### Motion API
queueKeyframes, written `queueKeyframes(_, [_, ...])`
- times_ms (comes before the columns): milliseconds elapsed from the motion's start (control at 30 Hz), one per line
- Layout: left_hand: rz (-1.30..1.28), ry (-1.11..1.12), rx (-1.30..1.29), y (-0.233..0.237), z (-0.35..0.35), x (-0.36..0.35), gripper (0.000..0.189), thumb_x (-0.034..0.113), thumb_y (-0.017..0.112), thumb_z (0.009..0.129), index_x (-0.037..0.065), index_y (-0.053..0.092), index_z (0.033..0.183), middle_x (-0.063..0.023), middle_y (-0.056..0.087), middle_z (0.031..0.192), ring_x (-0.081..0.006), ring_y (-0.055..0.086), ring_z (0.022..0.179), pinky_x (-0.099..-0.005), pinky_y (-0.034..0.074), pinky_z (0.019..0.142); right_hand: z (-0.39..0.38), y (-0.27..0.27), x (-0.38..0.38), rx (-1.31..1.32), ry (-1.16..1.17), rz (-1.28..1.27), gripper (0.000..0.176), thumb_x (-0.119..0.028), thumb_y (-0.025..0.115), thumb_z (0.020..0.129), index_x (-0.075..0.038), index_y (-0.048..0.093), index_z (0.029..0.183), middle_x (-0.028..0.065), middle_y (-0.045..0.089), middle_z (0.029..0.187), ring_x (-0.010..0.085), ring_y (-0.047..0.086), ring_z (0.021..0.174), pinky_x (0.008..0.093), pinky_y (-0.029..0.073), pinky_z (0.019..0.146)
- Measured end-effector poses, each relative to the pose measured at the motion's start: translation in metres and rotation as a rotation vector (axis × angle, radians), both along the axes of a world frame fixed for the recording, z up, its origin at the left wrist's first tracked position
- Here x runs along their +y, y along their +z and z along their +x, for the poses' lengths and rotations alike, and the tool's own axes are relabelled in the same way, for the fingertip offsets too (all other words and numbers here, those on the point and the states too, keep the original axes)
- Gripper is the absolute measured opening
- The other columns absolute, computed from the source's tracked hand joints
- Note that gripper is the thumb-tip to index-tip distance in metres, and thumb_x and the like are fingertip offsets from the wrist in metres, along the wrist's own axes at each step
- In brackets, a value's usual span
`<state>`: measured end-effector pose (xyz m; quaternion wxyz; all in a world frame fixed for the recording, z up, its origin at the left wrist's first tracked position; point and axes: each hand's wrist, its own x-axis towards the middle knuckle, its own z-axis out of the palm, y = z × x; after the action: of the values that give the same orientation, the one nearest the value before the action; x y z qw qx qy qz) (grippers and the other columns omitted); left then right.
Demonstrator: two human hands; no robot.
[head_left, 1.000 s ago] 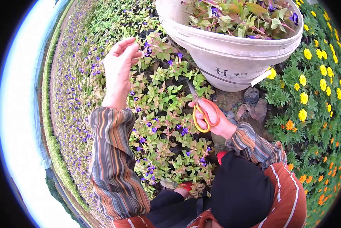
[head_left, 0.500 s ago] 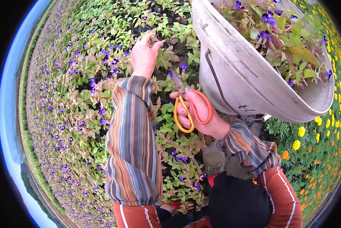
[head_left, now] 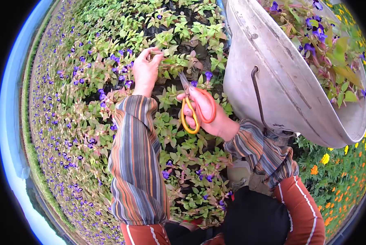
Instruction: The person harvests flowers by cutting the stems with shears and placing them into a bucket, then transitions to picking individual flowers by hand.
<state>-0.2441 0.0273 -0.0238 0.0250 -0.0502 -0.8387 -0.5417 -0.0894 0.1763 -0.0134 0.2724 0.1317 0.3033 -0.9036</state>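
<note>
My left hand (head_left: 145, 70) is among the leafy plants, its thumb and fingers pinched together on what looks like a thin plant stem (head_left: 155, 52). My right hand (head_left: 209, 113) grips a pair of scissors (head_left: 185, 87) with one yellow and one orange-red handle loop. The blades point up and away from me, their tips close to leaves to the right of my left hand. Purple flowers (head_left: 208, 76) bloom beside the blades. Some of my right fingers are hidden behind the handles.
A large, worn white bucket (head_left: 268, 73) with a metal handle stands tilted at the right, holding cut stems with purple flowers (head_left: 319, 32). Yellow and orange marigolds (head_left: 314, 170) grow beyond it. The bed of purple-flowered plants (head_left: 68, 134) spreads across the left.
My left hand has moved a little left and down, its fingers now pinched closer together. The right hand with the scissors has shifted slightly left. The bucket appears farther right and lower.
</note>
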Motion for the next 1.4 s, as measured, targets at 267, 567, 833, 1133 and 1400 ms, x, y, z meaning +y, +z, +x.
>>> queueKeyframes(267, [-0.128,0.018,-0.066,0.013,0.006,0.002,0.017,0.011,0.067,0.077,0.004,0.063,0.092,0.003,0.059,0.074,-0.0028,0.048,0.064,-0.0181,0.039,0.057,-0.009,-0.012,-0.004,-0.023,-0.041,0.023,0.042,-0.045,0.04,0.091,-0.005,0.048,0.102,0.0001,0.045,0.058,0.0118,0.044,0.044,0.023,0.035,0.04])
queueKeyframes(567, [-0.017,-0.002,-0.081,0.014,0.01,0.005,0.02,0.01,0.066,0.078,0.003,0.061,0.096,0.0006,0.061,0.08,-0.0044,0.05,0.068,-0.0179,0.04,0.062,-0.019,-0.018,-0.007,-0.051,-0.088,0.021,0.04,-0.041,0.044,0.09,-0.003,0.05,0.101,0.0004,0.045,0.058,0.011,0.044,0.042,0.0226,0.034,0.038])
queueKeyframes(833, [-0.015,0.066,-0.104,0.01,0.006,-0.001,0.019,0.011,0.065,0.079,0.003,0.062,0.097,0.0047,0.055,0.073,-0.0022,0.042,0.061,-0.0166,0.034,0.054,-0.02,-0.025,0.001,0.034,-0.163,-0.018,0.039,-0.039,0.044,0.091,-0.001,0.05,0.097,0.0008,0.042,0.057,0.0107,0.041,0.039,0.0227,0.034,0.037])
queueKeyframes(1133, [0.197,0.092,-0.178,-0.005,-0.001,-0.016,0.021,0.014,0.064,0.082,0.004,0.062,0.1,0.0056,0.051,0.072,-0.0023,0.04,0.06,-0.0166,0.031,0.052,-0.027,-0.011,0.002,-0.048,-0.022,-0.014,0.041,-0.043,0.041,0.091,-0.004,0.048,0.103,-0.0006,0.043,0.059,0.0108,0.043,0.045,0.0222,0.035,0.04])
queueKeyframes(1400, [0.367,0.151,-0.3,-0.002,0.0,-0.012,0.024,0.016,0.064,0.082,0.003,0.061,0.102,0.0013,0.056,0.079,-0.0051,0.048,0.069,-0.0183,0.038,0.064,-0.031,-0.014,0.001,-0.065,-0.047,0.032,0.041,-0.043,0.042,0.09,-0.003,0.049,0.1,-0.0002,0.045,0.059,0.0121,0.044,0.045,0.0233,0.035,0.04])
